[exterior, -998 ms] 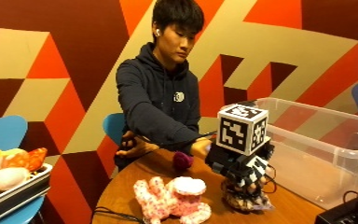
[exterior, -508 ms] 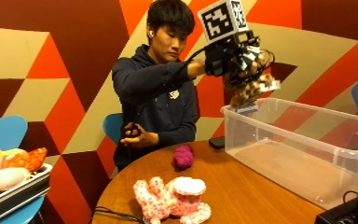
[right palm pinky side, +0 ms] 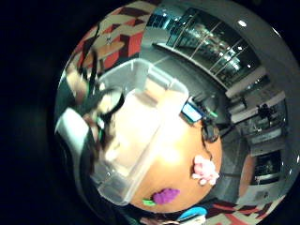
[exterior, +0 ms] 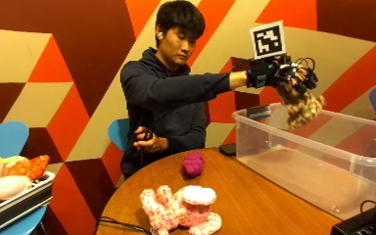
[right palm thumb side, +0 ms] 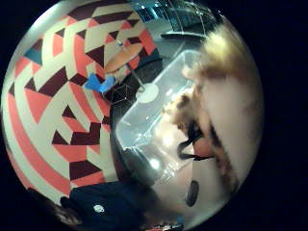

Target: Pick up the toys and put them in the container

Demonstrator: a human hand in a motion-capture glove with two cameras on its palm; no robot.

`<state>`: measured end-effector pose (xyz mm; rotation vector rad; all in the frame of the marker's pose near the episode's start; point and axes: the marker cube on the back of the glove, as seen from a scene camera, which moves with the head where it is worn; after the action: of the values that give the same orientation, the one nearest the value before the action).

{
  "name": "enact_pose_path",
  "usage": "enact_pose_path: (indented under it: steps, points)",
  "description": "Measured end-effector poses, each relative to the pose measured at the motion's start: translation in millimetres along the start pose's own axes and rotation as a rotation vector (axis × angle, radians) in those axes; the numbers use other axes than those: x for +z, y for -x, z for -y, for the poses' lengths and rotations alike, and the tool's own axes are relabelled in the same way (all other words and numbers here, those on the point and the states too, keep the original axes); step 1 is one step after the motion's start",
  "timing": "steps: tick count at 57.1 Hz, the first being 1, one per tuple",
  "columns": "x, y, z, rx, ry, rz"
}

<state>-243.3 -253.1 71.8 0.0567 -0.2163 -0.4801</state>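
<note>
In the outside view my gloved right hand (exterior: 286, 76) is raised over the clear plastic container (exterior: 318, 161) and grips a brown and cream furry toy (exterior: 300, 108) that hangs above the container's near left part. The same toy (right palm thumb side: 226, 96) fills one side of the thumb side palm view. A magenta knobbly toy (exterior: 192, 164) lies on the round wooden table (exterior: 253, 205) left of the container. A pink and white spotted plush (exterior: 178, 208) lies near the table's front edge. Both toys appear beside the container (right palm pinky side: 136, 136) in the little finger view: plush (right palm pinky side: 205, 169), magenta toy (right palm pinky side: 164, 195).
A dark phone (exterior: 227, 149) lies on the table by the container's left wall. A blue chair (exterior: 5, 142) at the left holds a tray with more soft toys (exterior: 12, 178). Black equipment (exterior: 367, 223) sits at the front right. The person's bare hand (exterior: 148, 143) is held against their body.
My hand has carried the furry toy from the tabletop up and across to the right; it now hangs lower, over the container. The outside camera's framing has also shifted.
</note>
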Motion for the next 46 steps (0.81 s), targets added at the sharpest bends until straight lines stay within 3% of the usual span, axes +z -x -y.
enact_pose_path:
  steps: [5,11,28,39,46]
  points:
    - [9,-26,-12,0.000,0.108,-0.049]
    - [-14,-39,-32,0.104,0.089,0.136]
    - [-39,-177,-144,0.381,0.142,-0.058]
    - [3,-255,-210,0.548,0.249,-0.001]
    - [57,-296,-231,0.520,0.322,0.037]
